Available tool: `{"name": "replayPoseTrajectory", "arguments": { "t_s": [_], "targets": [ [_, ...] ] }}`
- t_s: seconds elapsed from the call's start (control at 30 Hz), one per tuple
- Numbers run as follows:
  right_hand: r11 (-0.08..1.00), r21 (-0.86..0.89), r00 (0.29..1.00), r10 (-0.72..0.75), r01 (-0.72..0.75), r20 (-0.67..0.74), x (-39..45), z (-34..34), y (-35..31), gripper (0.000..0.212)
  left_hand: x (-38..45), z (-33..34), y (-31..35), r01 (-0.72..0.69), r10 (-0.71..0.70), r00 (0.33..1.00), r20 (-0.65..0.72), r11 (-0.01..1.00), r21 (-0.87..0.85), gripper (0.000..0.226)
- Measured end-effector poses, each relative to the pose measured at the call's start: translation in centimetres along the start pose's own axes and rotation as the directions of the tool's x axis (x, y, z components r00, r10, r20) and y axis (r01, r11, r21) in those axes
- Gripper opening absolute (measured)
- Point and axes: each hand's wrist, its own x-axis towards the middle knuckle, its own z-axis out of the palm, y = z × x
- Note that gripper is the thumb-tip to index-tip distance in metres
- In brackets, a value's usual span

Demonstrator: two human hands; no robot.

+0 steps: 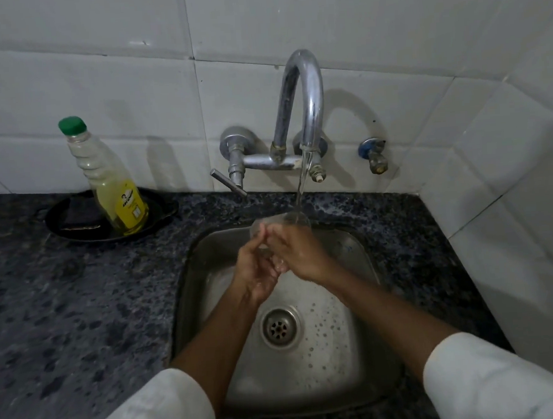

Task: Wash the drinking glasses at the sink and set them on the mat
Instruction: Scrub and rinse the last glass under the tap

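A clear drinking glass (280,220) is held over the steel sink (195,279), its rim tipped toward the back wall under the running stream from the curved tap (306,91). My left hand (256,269) grips the glass from the left side. From the right, my right hand (299,253) wraps around it. Both hands cover most of the glass, so only its upper rim shows. Water falls into the glass mouth. No mat is in view.
A dish-soap bottle (111,180) with a green cap stands tilted in a black tray (162,216) with a dark scrub pad (79,215), back left on the speckled granite counter (64,303). White tiled walls close in behind and on the right. The drain (280,328) sits mid-basin.
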Motion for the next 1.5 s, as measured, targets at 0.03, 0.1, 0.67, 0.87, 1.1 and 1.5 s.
{"name": "replayPoseTrajectory", "arguments": {
  "t_s": [0.03, 0.1, 0.67, 0.87, 1.1, 1.5],
  "targets": [
    [0.979, -0.195, 0.984, -0.031, 0.065, 0.175, -0.4, -0.3, -0.1, 0.014, 0.0, -0.1, 0.5, 0.011, -0.007, 0.999, -0.041, 0.995, 0.098, 0.042],
    [0.888, -0.442, 0.935, 0.040, 0.129, 0.353, -0.8, -1.1, 0.6, 0.016, 0.4, -0.2, 1.0, 0.122, -0.076, 0.986, -0.151, 0.937, 0.328, 0.052],
    [-0.388, 0.919, 0.633, 0.693, -0.074, 0.344, -2.6, 4.5, -0.3, 0.026, -1.0, 2.5, -0.8, -0.290, 0.581, 0.805, -0.116, 0.556, 0.779, 0.052],
    [-0.282, 0.958, 0.541, 0.798, -0.053, 0.265, -0.6, 3.6, 1.1, 0.042, -2.6, 2.3, 0.0, -0.405, 0.490, 0.863, 0.124, 0.523, 0.750, 0.071],
    [0.636, 0.733, 0.903, 0.424, -0.242, -0.069, 1.1, -3.9, 1.0, 0.033, -2.7, 0.4, 3.3, 0.159, -0.280, 0.858, 0.431, 0.942, 0.296, 0.061],
    [0.961, 0.137, 0.970, 0.236, -0.241, 0.055, 1.8, -5.9, 0.5, 0.038, -0.3, 4.2, 0.5, -0.196, 0.525, 0.851, 0.008, 0.303, 0.933, 0.058]
  ]
}}
